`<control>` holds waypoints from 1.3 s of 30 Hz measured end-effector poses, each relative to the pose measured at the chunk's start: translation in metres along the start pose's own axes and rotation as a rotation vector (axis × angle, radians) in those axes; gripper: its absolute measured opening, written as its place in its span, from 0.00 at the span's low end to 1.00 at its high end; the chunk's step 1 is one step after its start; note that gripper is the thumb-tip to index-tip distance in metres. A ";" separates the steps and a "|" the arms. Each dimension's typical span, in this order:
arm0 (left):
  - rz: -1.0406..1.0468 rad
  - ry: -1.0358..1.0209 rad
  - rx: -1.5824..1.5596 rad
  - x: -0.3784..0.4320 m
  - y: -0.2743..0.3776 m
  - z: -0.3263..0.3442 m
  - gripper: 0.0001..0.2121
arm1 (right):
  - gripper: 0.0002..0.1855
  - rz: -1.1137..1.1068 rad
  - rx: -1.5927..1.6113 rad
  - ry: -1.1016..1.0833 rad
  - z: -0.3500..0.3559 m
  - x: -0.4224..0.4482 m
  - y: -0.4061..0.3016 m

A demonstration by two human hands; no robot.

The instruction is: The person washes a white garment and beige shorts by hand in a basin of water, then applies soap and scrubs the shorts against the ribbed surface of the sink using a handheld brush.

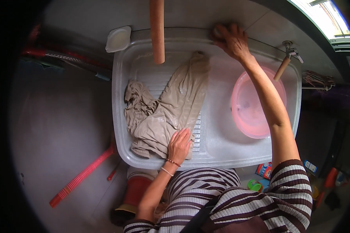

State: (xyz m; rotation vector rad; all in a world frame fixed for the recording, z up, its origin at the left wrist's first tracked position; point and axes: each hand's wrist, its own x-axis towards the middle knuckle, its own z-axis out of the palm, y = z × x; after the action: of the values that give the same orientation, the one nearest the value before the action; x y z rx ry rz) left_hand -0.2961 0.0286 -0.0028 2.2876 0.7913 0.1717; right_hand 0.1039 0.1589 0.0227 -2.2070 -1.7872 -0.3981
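Observation:
Wet beige trousers [182, 87] lie spread over the ribbed washboard part of a translucent plastic laundry sink [218, 148]. One leg stretches toward the back; the other is bunched at the left. My left hand [179, 145] rests flat on the cloth near the front rim, its fingers extended. At the sink's back ledge, my right hand [232, 40] reaches down with bent fingers. A small pale thing shows by its fingertips, mostly hidden, so whether it is gripped is unclear. Beneath my right forearm a pink plastic basin [245, 116] stands in the sink.
A wooden-looking rod [157, 32] juts over the sink from the back. At the right are a wall tap [288, 54] and several hangers [318, 78]. A white container [118, 39] sits at the back left corner. A red ribbed hose [81, 177] extends over the floor.

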 end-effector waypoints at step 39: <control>0.022 0.013 -0.141 -0.029 -0.016 0.005 0.13 | 0.15 -0.232 0.440 -0.133 0.010 -0.134 -0.229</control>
State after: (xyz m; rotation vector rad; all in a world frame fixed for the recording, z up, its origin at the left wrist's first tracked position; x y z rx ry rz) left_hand -0.3258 0.0181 -0.0141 2.1653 0.7375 0.2449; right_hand -0.1466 0.0872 -0.0286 -1.7666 -1.9780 0.0977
